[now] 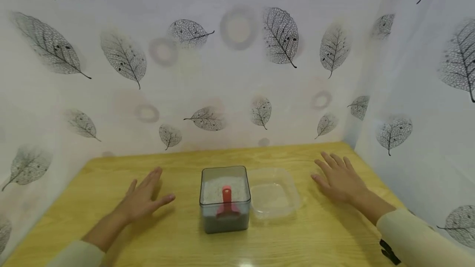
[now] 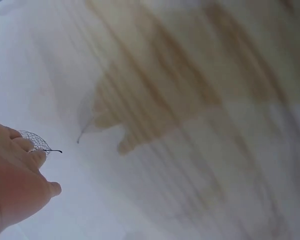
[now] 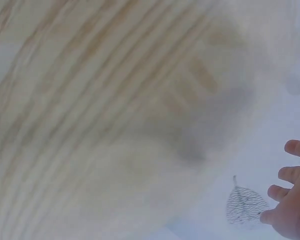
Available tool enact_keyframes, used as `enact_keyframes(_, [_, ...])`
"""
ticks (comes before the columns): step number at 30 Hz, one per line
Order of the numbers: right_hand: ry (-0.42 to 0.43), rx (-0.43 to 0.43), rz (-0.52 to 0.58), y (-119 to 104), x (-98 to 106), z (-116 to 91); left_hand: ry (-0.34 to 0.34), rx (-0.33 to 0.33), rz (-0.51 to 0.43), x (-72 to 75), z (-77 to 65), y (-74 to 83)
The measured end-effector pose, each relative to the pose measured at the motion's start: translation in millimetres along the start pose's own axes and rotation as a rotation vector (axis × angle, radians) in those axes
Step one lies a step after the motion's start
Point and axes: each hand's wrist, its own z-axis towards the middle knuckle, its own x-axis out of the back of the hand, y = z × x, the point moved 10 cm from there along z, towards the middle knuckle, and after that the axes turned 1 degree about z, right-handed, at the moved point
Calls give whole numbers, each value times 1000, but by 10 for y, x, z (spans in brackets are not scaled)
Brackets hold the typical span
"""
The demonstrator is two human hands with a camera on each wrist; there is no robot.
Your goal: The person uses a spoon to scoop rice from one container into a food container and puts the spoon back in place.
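A clear square-topped container (image 1: 224, 217) stands near the middle of the wooden table, partly filled with a pale, grainy material. A red scoop (image 1: 226, 194) is in it, its handle pointing up. Just right of it sits a shallow clear plastic box (image 1: 276, 194) with nothing in it. To the left of the container is my left hand (image 1: 142, 199), palm down over the table, fingers straight and thumb spread. My right hand (image 1: 339, 180) is on the far side of the plastic box, fingers spread. Both wrist views show the hands (image 2: 20, 185) (image 3: 292, 200) holding nothing.
The wooden table (image 1: 178, 246) reaches back to a pale curtain (image 1: 237, 73) printed with dark leaves, which also hangs along both sides. A dark object (image 1: 389, 252) shows beside the right sleeve at the lower right.
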Motion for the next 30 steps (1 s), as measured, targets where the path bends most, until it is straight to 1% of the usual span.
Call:
enact_keyframes(3, [14,16,-9,-79,56,-8,-6,-32,11,-12,-12,80])
enact_keyframes(9, [32,38,-9,-201,137,14,-1,-100,63,10,-36,250])
enact_keyframes(13, [29,41,-4,-266,173,20,-8,-143,64,21,-50,381])
enact_keyframes(17, [34,58,3,-343,210,27,3,-182,65,36,-61,509])
enact_keyframes(21, [42,69,0,-396,229,34,7,-219,75,20,-57,628])
enact_keyframes(30, [76,108,-8,-520,295,84,17,-269,112,6,-56,787])
